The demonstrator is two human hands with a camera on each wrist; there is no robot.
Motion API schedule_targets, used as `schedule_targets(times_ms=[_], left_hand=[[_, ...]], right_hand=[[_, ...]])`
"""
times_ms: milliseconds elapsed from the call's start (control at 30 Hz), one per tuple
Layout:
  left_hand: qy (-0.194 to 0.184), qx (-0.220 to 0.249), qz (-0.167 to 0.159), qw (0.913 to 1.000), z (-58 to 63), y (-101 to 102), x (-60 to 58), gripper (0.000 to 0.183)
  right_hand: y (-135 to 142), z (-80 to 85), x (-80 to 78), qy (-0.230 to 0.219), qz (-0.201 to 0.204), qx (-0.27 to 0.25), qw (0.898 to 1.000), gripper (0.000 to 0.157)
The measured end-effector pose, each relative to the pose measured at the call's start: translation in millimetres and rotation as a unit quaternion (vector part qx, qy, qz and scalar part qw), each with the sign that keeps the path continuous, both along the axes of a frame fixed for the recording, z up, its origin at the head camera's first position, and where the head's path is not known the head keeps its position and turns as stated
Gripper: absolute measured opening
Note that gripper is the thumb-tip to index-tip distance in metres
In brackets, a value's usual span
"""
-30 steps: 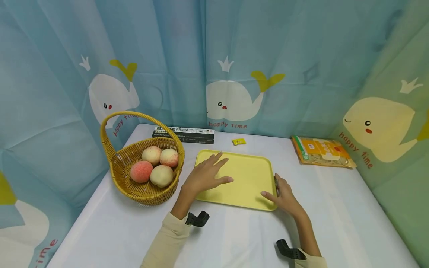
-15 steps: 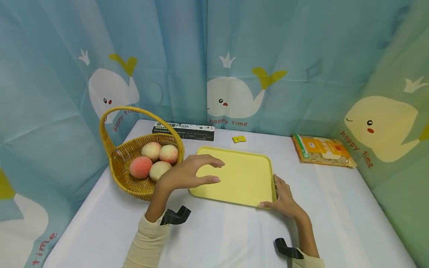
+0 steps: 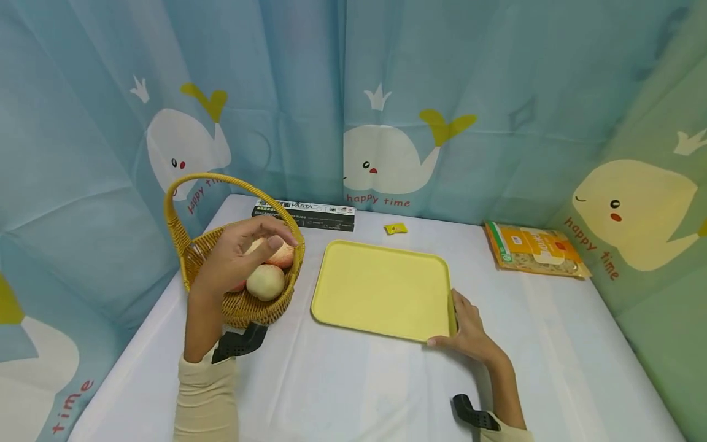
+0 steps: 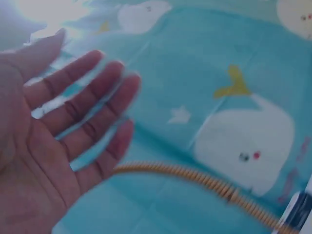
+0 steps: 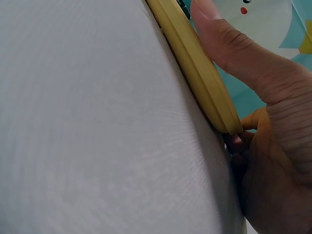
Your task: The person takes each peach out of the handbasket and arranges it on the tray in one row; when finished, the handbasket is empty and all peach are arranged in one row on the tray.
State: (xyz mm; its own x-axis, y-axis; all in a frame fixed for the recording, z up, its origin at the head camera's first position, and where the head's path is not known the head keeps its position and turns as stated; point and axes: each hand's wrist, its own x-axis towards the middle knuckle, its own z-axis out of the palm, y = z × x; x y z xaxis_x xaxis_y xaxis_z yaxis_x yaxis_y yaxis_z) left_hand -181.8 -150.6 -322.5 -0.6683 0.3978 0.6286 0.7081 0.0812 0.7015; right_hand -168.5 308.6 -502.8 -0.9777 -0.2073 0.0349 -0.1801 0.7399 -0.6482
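Observation:
My left hand [image 3: 232,255] hovers over the wicker basket [image 3: 243,316], fingers loosely bent and touching nothing. In the left wrist view its palm faces the camera with fingers spread, and the basket's handle [image 4: 195,180] arcs behind. Inside the basket are peaches, one pale peach [image 3: 266,283] in plain sight and others partly covered by the hand. At the near right corner of the yellow tray [image 3: 381,288], my right hand [image 3: 469,328] grips the rim. The right wrist view shows its thumb [image 5: 207,9] on the tray's edge [image 5: 204,80], with other fingers at the side and underneath.
A black pasta box [image 3: 306,215] lies behind the basket. Behind the tray is a small yellow wrapped packet [image 3: 395,228]. An orange bag [image 3: 536,250] rests at the back right. Blue whale-print curtains [image 3: 293,110] enclose the white-covered table [image 3: 342,393].
My left hand has moved left from above the tray to above the basket, its fingers bending more. The right hand has stayed at the tray corner, its thumb coming onto the near rim.

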Motion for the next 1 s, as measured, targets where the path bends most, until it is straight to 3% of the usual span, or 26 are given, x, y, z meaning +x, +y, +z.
schedule_targets(times_ms=[100,300,500,667,900,1000], left_hand=[[-0.044,-0.05,0.055,0.9963,-0.2,-17,1.0,0.012],[-0.129,-0.103,0.112,0.9799,-8.1,-44,-7.9,0.019],[-0.205,-0.137,0.122,0.9614,-17.3,-64,-34.6,0.035],[-0.264,-0.161,0.142,0.9403,-30.7,-69,-55.8,0.046],[-0.334,-0.154,0.154,0.9171,-40.8,-73,-75.6,0.053],[-0.351,-0.171,0.159,0.9067,-42.5,-75,-84.9,0.055]], right_hand=[[0,1.0,0.5,0.007,0.005,-0.004,1.0,0.132],[-1,1.5,2.2,0.013,0.006,0.01,1.0,0.132],[-1,0.7,2.5,0.008,0.005,0.01,1.0,0.132],[-2,0.8,2.7,0.01,0.005,0.005,1.0,0.132],[-4,2.2,5.0,0.019,0.006,0.008,1.0,0.132],[-3,3.2,5.1,0.023,0.007,0.007,1.0,0.132]])
